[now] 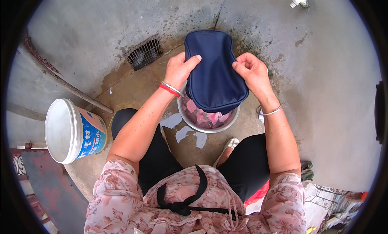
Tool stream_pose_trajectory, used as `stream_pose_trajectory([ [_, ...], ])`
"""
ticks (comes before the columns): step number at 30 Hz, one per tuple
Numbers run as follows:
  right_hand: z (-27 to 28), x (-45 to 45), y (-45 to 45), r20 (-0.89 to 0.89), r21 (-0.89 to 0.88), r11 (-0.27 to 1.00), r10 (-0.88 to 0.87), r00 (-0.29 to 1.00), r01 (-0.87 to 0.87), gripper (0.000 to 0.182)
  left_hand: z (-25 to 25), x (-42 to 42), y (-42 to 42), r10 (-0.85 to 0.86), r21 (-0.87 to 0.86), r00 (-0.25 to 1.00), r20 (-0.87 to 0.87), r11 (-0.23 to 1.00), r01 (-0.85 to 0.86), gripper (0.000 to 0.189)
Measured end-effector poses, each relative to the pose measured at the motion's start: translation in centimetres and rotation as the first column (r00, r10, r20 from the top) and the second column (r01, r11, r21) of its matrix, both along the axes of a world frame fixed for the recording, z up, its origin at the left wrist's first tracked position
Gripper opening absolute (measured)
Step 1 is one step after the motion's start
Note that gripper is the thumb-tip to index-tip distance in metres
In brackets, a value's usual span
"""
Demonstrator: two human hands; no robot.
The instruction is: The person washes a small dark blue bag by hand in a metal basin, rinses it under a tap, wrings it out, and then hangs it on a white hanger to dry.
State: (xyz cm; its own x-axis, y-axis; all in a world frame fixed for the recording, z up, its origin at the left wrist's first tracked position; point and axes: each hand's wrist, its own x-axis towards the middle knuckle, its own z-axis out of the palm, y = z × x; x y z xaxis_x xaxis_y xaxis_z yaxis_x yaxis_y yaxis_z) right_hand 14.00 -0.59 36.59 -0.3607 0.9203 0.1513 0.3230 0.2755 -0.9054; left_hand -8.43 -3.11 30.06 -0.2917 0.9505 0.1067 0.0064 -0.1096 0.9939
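Observation:
A dark blue fabric pouch (213, 70) with piped edges is stretched between my two hands. My left hand (181, 68) grips its left edge, the thumb lying on top of the cloth. On the opposite edge, my right hand (252, 73) pinches the pouch between thumb and fingers. Below the pouch stands a round metal basin (209, 131), partly covered by it. Pink cloth (206, 116) lies in the water in the basin. The undersides of the pouch and the hidden fingers cannot be seen.
A lidded plastic bucket (75, 131) bearing writing stands at the left, near a wooden pole (75, 91). A metal drain grate (145, 52) is set at the wall's foot. A white tap (300, 0) projects at the upper right. The concrete floor (185, 152) has wet patches.

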Motion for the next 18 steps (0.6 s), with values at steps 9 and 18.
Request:
stream_pose_trajectory([
  [9, 0.3, 3.1, 1.8, -0.169, -0.162, 0.986, -0.068, 0.983, 0.041, 0.013, 1.4, 0.5, -0.3, -0.077, -0.155, 0.996, 0.044, 0.984, 0.083, 0.032],
  [18, -2.3, 4.0, 3.5, -0.095, -0.220, 0.973, -0.094, 0.991, 0.071, 0.010, 0.9, 1.7, 0.2, -0.171, -0.238, 0.982, 0.078, 0.954, 0.184, 0.035],
])
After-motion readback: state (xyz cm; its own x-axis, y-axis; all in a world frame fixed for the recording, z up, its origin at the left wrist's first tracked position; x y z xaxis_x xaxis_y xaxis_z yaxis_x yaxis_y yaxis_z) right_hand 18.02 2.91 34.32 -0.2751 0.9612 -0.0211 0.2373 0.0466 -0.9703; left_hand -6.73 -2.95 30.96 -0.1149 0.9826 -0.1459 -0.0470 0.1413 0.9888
